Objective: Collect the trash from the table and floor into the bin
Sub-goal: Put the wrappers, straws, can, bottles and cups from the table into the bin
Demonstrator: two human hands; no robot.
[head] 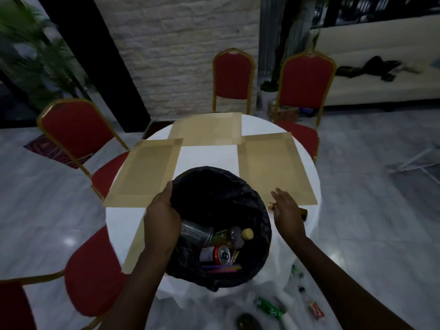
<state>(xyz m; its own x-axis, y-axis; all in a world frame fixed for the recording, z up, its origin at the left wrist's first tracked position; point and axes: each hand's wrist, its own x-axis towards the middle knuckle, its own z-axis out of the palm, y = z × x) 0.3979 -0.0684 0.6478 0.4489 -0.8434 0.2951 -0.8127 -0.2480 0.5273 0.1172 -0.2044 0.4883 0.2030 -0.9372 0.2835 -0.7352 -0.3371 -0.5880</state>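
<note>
A bin lined with a black bag [238, 198] is held over the near edge of the round white table [209, 154]. My left hand [162, 217] grips its left rim. Inside lie a red can [220, 253], a yellow-capped bottle [240, 235] and a clear plastic cup [195, 233]. My right hand [287, 210] hovers with fingers spread just right of the bin, over a small brown bottle [303, 212] lying on the table, mostly hidden by the hand. On the floor at the lower right lie a green bottle [270, 309], a red wrapper [316, 310] and a dark item [247, 321].
Three tan paper mats [147, 172] cover the table. Red chairs with gold frames [76, 129] stand around it, two on the left and two at the back. A white sofa [381, 75] is at the far right, a plant [35, 55] at the far left.
</note>
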